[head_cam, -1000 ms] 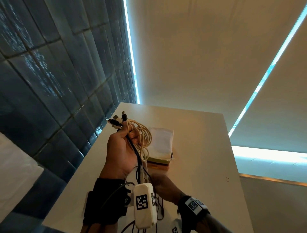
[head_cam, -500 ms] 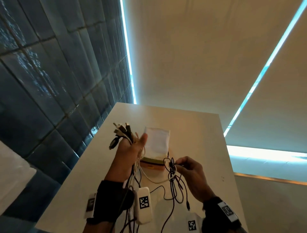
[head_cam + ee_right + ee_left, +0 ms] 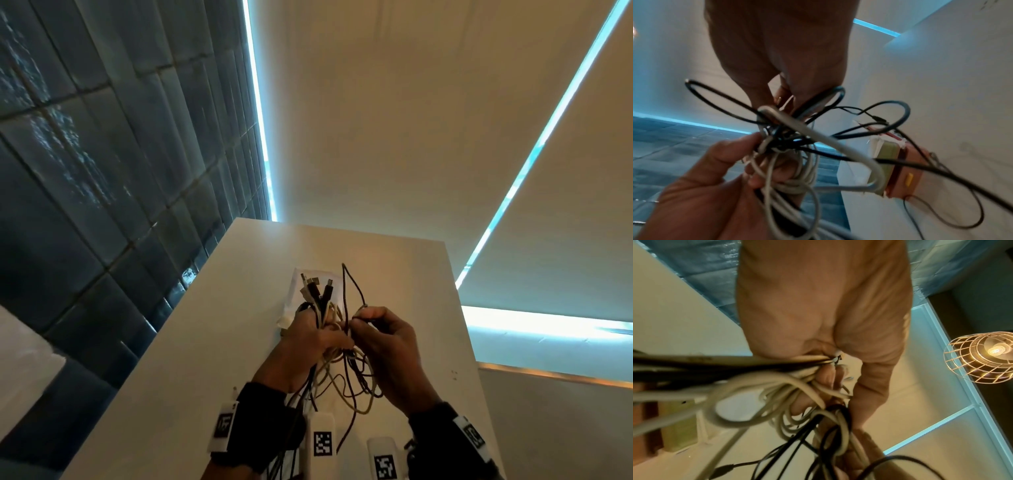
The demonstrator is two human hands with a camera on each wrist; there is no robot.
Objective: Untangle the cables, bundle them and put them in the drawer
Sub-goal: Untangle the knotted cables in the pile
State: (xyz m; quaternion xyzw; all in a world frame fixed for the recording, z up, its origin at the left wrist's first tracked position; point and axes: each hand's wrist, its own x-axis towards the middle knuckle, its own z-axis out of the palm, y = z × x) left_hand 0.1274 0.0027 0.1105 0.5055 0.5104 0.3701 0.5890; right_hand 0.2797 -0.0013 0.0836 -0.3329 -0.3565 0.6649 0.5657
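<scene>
Above the white table (image 3: 205, 342), my left hand (image 3: 329, 329) grips a bunch of white and black cables (image 3: 320, 301) with their plugs pointing up. In the left wrist view, white coils (image 3: 777, 386) and black leads pass through the fist of that left hand (image 3: 828, 378). My right hand (image 3: 359, 318) is right against the left hand and pinches a thin black cable (image 3: 345, 291) that loops upward. The right wrist view shows the right hand (image 3: 785, 100) pinching black loops (image 3: 715, 95) at a tangled knot, with the left hand (image 3: 725, 162) below it. Loose ends hang toward the table. No drawer is in view.
A small stack of a white sheet, a green box and a brown box (image 3: 898, 162) lies on the table behind the hands, and its white top (image 3: 298, 284) shows in the head view. Dark tiled wall stands at the left. A wire-cage lamp (image 3: 982, 356) glows overhead.
My right hand has moved left and up, carrying the black cable loops to the bunch in my left hand. The two hands are now together; the left hand has kept its hold.
</scene>
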